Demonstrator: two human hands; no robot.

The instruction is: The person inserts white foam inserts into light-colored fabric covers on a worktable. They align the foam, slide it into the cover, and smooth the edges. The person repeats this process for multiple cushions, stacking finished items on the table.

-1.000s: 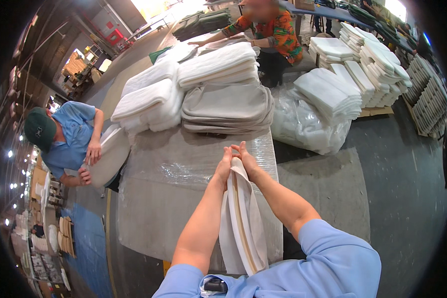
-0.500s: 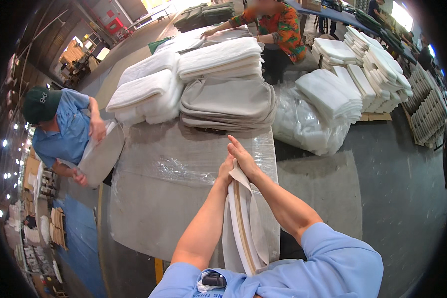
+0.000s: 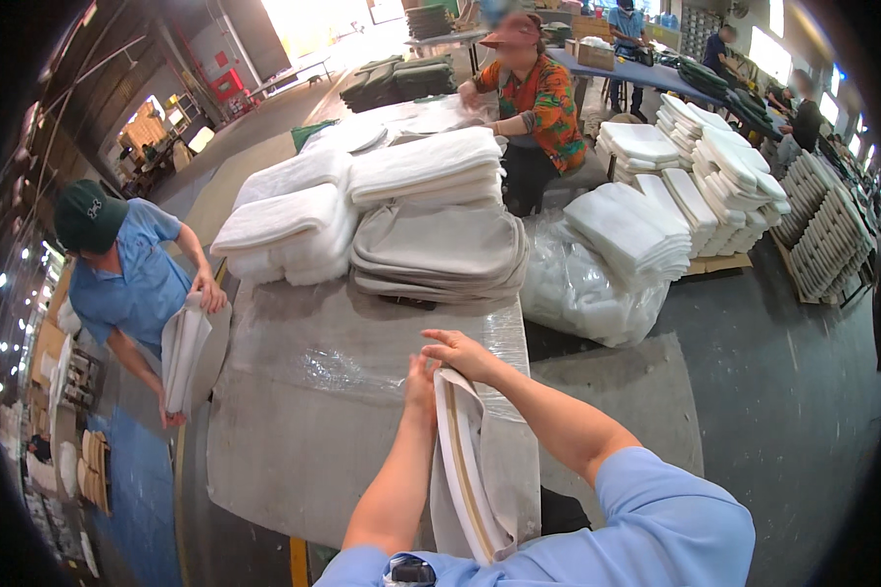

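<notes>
A grey cushion [image 3: 472, 470] stands on edge in front of me, with a white border and a long tan strip, perhaps a zipper, along its upward side. It runs from my shirt to my hands. At its far left side is my left hand [image 3: 420, 383], fingers extended upward. Over the far end reaches my right hand [image 3: 460, 355], its fingers stretched to the left and apart. Both hands are close to the cushion's far tip; how firmly they touch it is hidden. Beyond them lies a stack of grey covers [image 3: 439, 249].
The plastic-covered table [image 3: 294, 411] bears several white pad piles [image 3: 284, 220]. At left, a person in blue [image 3: 132, 264] handles another cushion. Across the table works a person in a patterned shirt [image 3: 548, 108]. On the right stand a plastic-wrapped bundle [image 3: 587, 293] and white stacks [image 3: 734, 176].
My hands have come nearer and moved slightly left; the right hand's fingers have swung from pointing ahead to pointing left. The person at left has turned the cushion upright. The view has tilted up.
</notes>
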